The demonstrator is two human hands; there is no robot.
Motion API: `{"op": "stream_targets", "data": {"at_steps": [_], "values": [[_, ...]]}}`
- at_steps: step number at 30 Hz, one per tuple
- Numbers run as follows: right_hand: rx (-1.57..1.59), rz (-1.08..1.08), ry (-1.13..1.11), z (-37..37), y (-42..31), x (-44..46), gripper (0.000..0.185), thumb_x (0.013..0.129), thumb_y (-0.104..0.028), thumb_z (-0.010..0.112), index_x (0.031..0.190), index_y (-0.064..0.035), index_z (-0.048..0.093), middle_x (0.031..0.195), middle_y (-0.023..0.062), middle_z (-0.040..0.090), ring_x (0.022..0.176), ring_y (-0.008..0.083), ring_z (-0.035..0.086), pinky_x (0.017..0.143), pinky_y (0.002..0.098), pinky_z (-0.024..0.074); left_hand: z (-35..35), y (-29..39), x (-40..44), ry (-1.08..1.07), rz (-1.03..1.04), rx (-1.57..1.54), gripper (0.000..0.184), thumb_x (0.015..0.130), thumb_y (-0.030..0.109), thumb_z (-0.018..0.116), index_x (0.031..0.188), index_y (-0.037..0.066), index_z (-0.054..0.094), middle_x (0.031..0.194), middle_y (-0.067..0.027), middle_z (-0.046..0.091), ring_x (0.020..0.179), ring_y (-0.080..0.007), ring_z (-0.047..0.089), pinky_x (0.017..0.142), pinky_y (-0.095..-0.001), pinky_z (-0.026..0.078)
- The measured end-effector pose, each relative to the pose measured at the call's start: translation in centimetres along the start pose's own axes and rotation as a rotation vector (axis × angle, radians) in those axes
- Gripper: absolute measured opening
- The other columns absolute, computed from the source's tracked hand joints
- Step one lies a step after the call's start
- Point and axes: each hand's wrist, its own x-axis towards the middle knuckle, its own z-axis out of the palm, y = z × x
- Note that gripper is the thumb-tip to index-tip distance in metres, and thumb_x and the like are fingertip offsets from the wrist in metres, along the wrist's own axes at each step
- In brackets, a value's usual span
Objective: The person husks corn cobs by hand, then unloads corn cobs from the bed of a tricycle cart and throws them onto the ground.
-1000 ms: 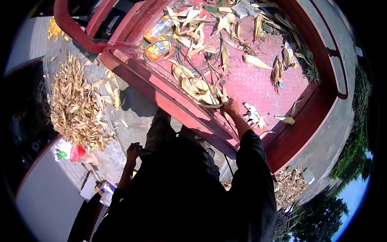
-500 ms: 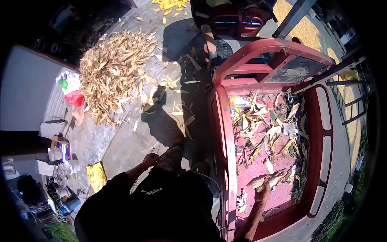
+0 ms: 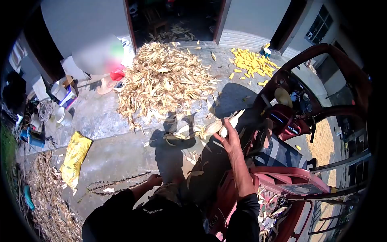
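Note:
My right hand point(image 3: 230, 139) is stretched forward, its fingers closed round ears of corn still in pale dry husks point(image 3: 213, 127); there seem to be two. They are held in the air over the concrete, left of the red cargo vehicle. My left hand point(image 3: 154, 180) is low by my leg, fingers curled; whatever it may hold is too small to make out. Beyond the right hand lies a big heap of dry corn husks point(image 3: 165, 78). Loose husks point(image 3: 195, 173) are scattered on the ground between my hands.
At the back right lies a pile of yellow husked cobs point(image 3: 252, 62). The red vehicle's cargo bed point(image 3: 278, 179) stands to my right, with husks inside. A yellow sack point(image 3: 76, 155) and a white bucket point(image 3: 63, 117) are on the left. Grain point(image 3: 322, 139) is spread beyond the vehicle.
My right hand has lifted the corn out of the cargo bed and carried it forward and left over the ground. The view has turned toward the husk heap. My left hand stays low.

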Motion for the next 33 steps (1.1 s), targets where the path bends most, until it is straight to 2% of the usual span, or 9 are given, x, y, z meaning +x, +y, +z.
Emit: {"op": "stream_targets", "data": {"at_steps": [3,5,11,14,19,23,26,31,33], "values": [[-0.055,-0.230,-0.127,13.6,-8.6,7.7,0.098,0.081,-0.043,0.074,0.145,0.0038,0.017,0.127,0.0352,0.043,0.115,0.0394,0.051,0.094,0.0455,0.0510,0.5,4.5,1.4,-0.064,0.046,-0.170,0.024,0.083,0.017,0.062,0.097,-0.001,0.067,0.080,-0.0076,0.066,0.065,-0.0149,0.062,0.061,-0.0280,0.054],[-0.678,-0.592,0.014,16.9,-8.4,8.0,0.091,0.084,-0.037,0.073,0.145,0.0051,0.019,0.124,0.0315,0.050,0.114,0.0325,0.055,0.090,0.0376,0.0521,0.3,6.6,0.8,-0.088,0.115,-0.310,0.026,0.088,0.019,0.061,0.104,-0.001,0.064,0.080,-0.0072,0.063,0.066,-0.0151,0.062,0.062,-0.0295,0.055],[-0.467,-0.253,-0.348,2.6,1.1,-6.1,0.033,0.093,-0.013,0.062,0.121,0.0035,0.055,0.089,0.0090,0.066,0.081,0.0134,0.066,0.076,0.0257,0.0543,-2.7,2.1,0.7,-0.098,-0.007,-0.052,0.030,0.092,0.025,0.060,0.109,0.000,0.057,0.087,-0.0110,0.064,0.071,-0.0192,0.064,0.066,-0.0317,0.056],[-0.243,-0.260,0.122,-10.1,5.1,-17.2,0.023,0.095,-0.010,0.059,0.115,0.0028,0.059,0.090,0.0090,0.066,0.081,0.0146,0.066,0.075,0.0264,0.0536,-5.7,-2.7,-0.3,-0.234,-0.195,-0.082,0.022,0.082,0.004,0.048,0.061,0.009,0.048,0.059,-0.0046,0.052,0.046,-0.0145,0.047,0.043,-0.0283,0.036],[-0.012,-0.380,0.944,-28.4,9.9,-38.3,0.025,0.095,-0.020,0.059,0.111,0.0003,0.061,0.088,0.0073,0.065,0.076,0.0140,0.063,0.069,0.0269,0.0523,-10.1,-6.2,0.0,-0.491,0.254,1.134,0.023,0.087,0.022,0.051,0.070,0.009,0.059,0.068,-0.0133,0.060,0.058,-0.0247,0.059,0.051,-0.0372,0.044],[-0.048,-0.084,0.988,-37.7,23.7,-47.5,0.034,0.095,-0.021,0.057,0.120,0.0021,0.056,0.101,0.0089,0.066,0.090,0.0165,0.063,0.082,0.0293,0.0515,-8.9,-3.2,2.8,-0.611,0.630,1.490,0.030,0.090,0.032,0.049,0.076,0.010,0.064,0.077,-0.0161,0.065,0.068,-0.0269,0.064,0.057,-0.0396,0.047],[-0.071,0.113,0.796,-37.5,32.8,-47.7,0.042,0.094,-0.022,0.059,0.128,0.0011,0.051,0.104,0.0115,0.066,0.094,0.0181,0.063,0.081,0.0302,0.0521,-1.4,3.9,-1.6,-0.322,-0.071,0.914,0.023,0.092,0.029,0.056,0.098,0.008,0.063,0.084,-0.0089,0.066,0.075,-0.0172,0.065,0.064,-0.0319,0.053],[-0.991,-0.099,0.851,-39.3,44.4,-44.8,0.059,0.085,-0.013,0.060,0.139,-0.0018,0.037,0.097,0.0212,0.066,0.083,0.0342,0.064,0.071,0.0435,0.0513,3.3,7.8,-3.9,-0.192,-0.067,0.686,0.036,0.091,0.028,0.062,0.118,0.004,0.056,0.096,-0.0108,0.065,0.080,-0.0192,0.065,0.073,-0.0324,0.055],[-1.015,0.207,0.903,-40.6,44.3,-45.2,0.065,0.083,-0.011,0.057,0.142,-0.0028,0.030,0.098,0.0260,0.063,0.081,0.0423,0.061,0.074,0.0479,0.0501,4.0,7.2,-5.6,-0.158,-0.078,0.705,0.037,0.092,0.029,0.062,0.118,0.004,0.055,0.097,-0.0106,0.065,0.082,-0.0175,0.064,0.074,-0.0321,0.055]]}}
